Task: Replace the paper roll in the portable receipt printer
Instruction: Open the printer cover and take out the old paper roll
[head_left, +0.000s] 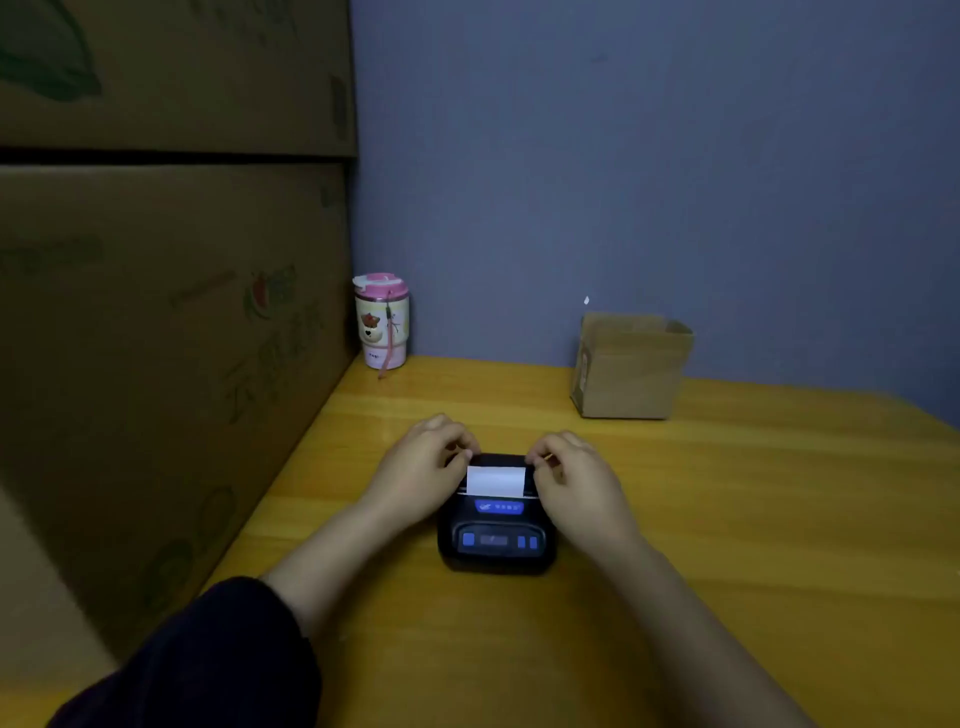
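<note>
1. Head view, the grip: the left hand and the right hand were curled over the far corners of the small black plastic portable receipt printer, fingertips pinched down at each side of the lid. Whether they clamped the lid itself or only pressed on it I could not tell; neither hand held anything loose.

2. Between the two grips, a short white tongue of receipt paper stuck out of the slot and lay flat over the lid. The roll itself was hidden inside, so the lid looked closed or nearly so.

3. Just toward the person from the grips sat the printer's blue label strip and blue button panel, untouched.

4. The printer rested on the yellow wooden tabletop, near its left edge beside the stacked brown cardboard cartons.

5. Well beyond the grips stood a pink lidded cartoon-print tumbler to the left and a small open brown cardboard box to the right.

6. Risks, as a judgement: uneven pressure from one hand could latch one side only, leaving the lid cocked. The paper tongue could be pinched crooked under the lid and then jam or feed skewed. A hard push could skid the light printer across the smooth tabletop. A thumb dragging on the tongue could tear it.
</note>
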